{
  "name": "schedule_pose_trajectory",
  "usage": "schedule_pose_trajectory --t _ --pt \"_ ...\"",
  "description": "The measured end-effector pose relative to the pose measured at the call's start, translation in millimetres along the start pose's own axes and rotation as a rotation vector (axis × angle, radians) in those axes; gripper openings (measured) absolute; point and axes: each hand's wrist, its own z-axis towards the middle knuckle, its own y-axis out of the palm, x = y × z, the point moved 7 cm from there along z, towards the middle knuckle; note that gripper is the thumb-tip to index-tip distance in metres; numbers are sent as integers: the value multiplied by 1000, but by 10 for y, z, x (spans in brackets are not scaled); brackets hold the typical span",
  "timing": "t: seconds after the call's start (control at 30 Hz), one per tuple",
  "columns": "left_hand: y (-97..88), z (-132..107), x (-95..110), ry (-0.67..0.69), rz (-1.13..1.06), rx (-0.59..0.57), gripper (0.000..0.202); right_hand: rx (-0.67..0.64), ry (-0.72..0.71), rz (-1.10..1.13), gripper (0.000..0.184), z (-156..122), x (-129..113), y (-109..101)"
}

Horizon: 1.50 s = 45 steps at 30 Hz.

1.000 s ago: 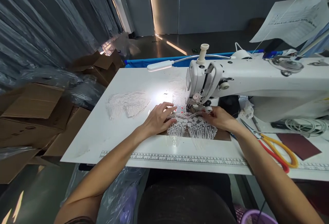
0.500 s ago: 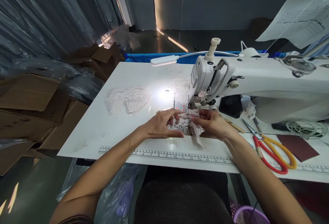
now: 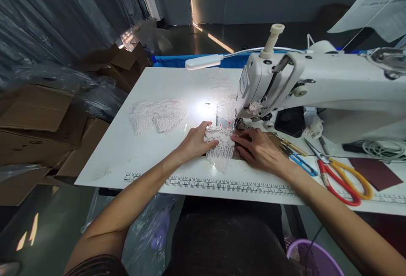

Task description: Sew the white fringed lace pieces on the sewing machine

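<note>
A piece of white fringed lace [image 3: 221, 151] lies spread in front of the sewing machine's presser foot [image 3: 240, 124], its fringe hanging toward the table's front edge. My left hand [image 3: 196, 143] rests at the lace's left side, thumb and forefinger spread apart, the thumb on the lace. At the right edge of the lace, my right hand [image 3: 258, 150] has its fingers bent together on the border, just below the needle area. The white sewing machine [image 3: 317, 81] partly hides the needle. Another fringed lace piece [image 3: 158, 115] lies flat on the left of the table.
Right of my hand are blue thread snips [image 3: 303, 164], scissors with red and yellow handles [image 3: 341, 178] and a dark red card [image 3: 376, 172]. A lamp [image 3: 203, 61] lights the white table [image 3: 111, 153]. Cardboard boxes [image 3: 31, 111] stand left; a purple basket [image 3: 314, 252] sits below.
The lace, bunched between my hands before, now lies spread flat with its fringe toward me. My right hand has turned palm down, and the blue snips have come into sight. The view has shifted slightly.
</note>
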Motion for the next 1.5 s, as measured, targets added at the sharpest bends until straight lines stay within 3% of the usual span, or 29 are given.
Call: schedule_pose_trajectory --t 0.1,0.23,0.43,0.77,1.23,1.37,1.5 --pt "19 2 22 6 16 31 74 -19 -31 -75 36 78 44 42" --pt "-29 8 25 -17 44 65 70 27 -33 45 36 104 127 4" --pt "-38 40 -5 -52 28 54 67 114 82 220 38 -25 132 -23" --pt "-47 37 -10 -92 -40 96 70 129 8 179 34 -40 71 6" --pt "-64 35 -21 -130 -83 62 65 241 200 329 32 -78 283 -69" --pt "-28 51 -51 -135 -154 37 66 264 165 354 31 -91 270 -109" --pt "3 71 -83 -127 -231 31 68 158 53 335 33 -84 127 -88"
